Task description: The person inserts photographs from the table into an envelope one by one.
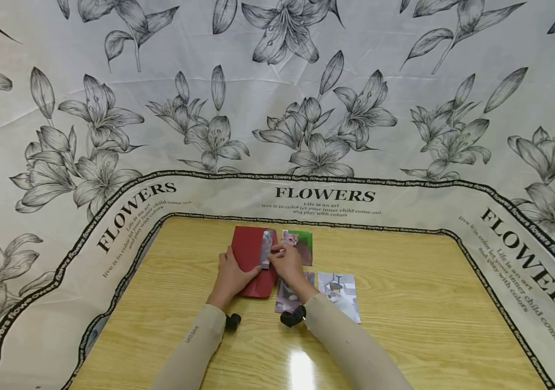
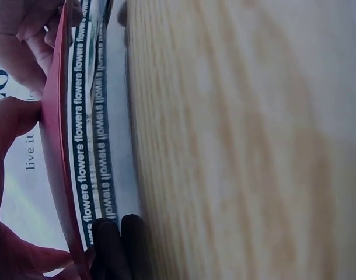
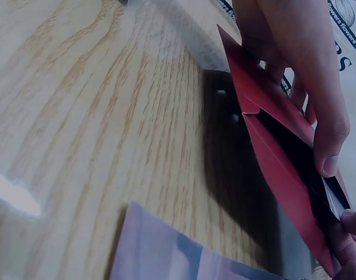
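Observation:
A red envelope (image 1: 246, 242) is gripped by my left hand (image 1: 232, 275), thumb on its face near the opening and fingers around the far side. A photo print (image 1: 265, 253) sticks partly out of the envelope's right-hand opening. My right hand (image 1: 288, 264) pinches that print at its outer edge. Seen from the right wrist, the envelope (image 3: 280, 166) is raised off the table and its mouth gapes, with the print (image 3: 335, 197) between its two sides. In the left wrist view the envelope (image 2: 54, 125) appears nearly edge-on, the left thumb (image 2: 14, 119) pressing it.
On the wood-grain table (image 1: 404, 303), right of the envelope, lie a print with a pink animal on green (image 1: 305, 244), a greyish print (image 1: 284, 301) partly under the right hand, and a pale print (image 1: 340, 295). A flower-printed cloth (image 1: 326, 195) surrounds the table's back and sides.

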Action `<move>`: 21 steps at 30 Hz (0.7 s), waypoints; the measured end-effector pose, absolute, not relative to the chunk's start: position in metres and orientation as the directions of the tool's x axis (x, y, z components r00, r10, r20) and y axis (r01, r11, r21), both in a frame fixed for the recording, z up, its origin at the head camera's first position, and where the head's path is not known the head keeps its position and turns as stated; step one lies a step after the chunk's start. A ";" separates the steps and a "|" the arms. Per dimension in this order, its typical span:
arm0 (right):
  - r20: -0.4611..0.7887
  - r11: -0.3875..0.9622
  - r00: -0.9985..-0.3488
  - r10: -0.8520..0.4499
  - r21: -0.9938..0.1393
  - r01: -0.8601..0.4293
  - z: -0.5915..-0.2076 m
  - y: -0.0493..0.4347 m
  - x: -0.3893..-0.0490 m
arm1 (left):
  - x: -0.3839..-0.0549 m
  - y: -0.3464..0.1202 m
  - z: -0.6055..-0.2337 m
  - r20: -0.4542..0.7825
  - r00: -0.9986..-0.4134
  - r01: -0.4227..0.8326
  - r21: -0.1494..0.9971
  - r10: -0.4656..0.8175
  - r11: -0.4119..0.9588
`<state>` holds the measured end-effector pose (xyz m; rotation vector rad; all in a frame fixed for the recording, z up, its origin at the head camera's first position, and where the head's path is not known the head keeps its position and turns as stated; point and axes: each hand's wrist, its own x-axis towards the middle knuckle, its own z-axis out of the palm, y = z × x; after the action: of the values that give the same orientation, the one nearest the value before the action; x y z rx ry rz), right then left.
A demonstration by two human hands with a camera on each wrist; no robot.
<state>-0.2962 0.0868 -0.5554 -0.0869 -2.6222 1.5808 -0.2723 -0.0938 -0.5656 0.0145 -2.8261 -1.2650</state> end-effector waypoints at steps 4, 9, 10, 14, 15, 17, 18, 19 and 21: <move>0.053 0.484 -0.995 0.080 -0.875 -0.007 -0.553 0.083 -0.298 | -0.271 -0.094 -0.564 0.044 -0.999 0.019 0.754 -0.022 0.657; 0.057 0.524 -0.995 0.076 -0.851 -0.008 -0.551 0.078 -0.298 | -0.270 -0.094 -0.562 0.056 -0.998 0.030 0.762 -0.019 0.647; 0.056 0.530 -0.996 0.076 -0.848 -0.007 -0.550 0.077 -0.299 | -0.270 -0.094 -0.562 0.058 -0.998 0.032 0.763 -0.019 0.646; 0.058 0.530 -0.996 0.075 -0.848 -0.010 -0.550 0.073 -0.298 | -0.271 -0.094 -0.564 0.073 -0.997 0.043 0.761 -0.020 0.647; 0.062 0.531 -0.995 0.074 -0.847 -0.013 -0.551 0.072 -0.299 | -0.271 -0.094 -0.564 0.077 -0.997 0.045 0.760 -0.020 0.648; 0.070 0.534 -0.995 0.073 -0.845 -0.020 -0.551 0.071 -0.299 | -0.272 -0.094 -0.565 0.085 -0.996 0.053 0.760 -0.019 0.648; 0.072 0.538 -0.995 0.074 -0.843 -0.021 -0.552 0.071 -0.299 | -0.272 -0.095 -0.565 0.087 -0.996 0.054 0.761 -0.019 0.646; 0.075 0.541 -0.994 0.073 -0.841 -0.024 -0.552 0.071 -0.300 | -0.272 -0.095 -0.566 0.088 -0.996 0.055 0.761 -0.018 0.646; 0.078 0.546 -0.994 0.074 -0.838 -0.025 -0.553 0.070 -0.300 | -0.272 -0.095 -0.566 0.089 -0.996 0.057 0.763 -0.017 0.644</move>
<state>-0.3001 0.0702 -0.5535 -0.0428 -2.6695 1.4490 -0.2723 -0.0949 -0.5662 -0.0336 -2.7680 -1.2899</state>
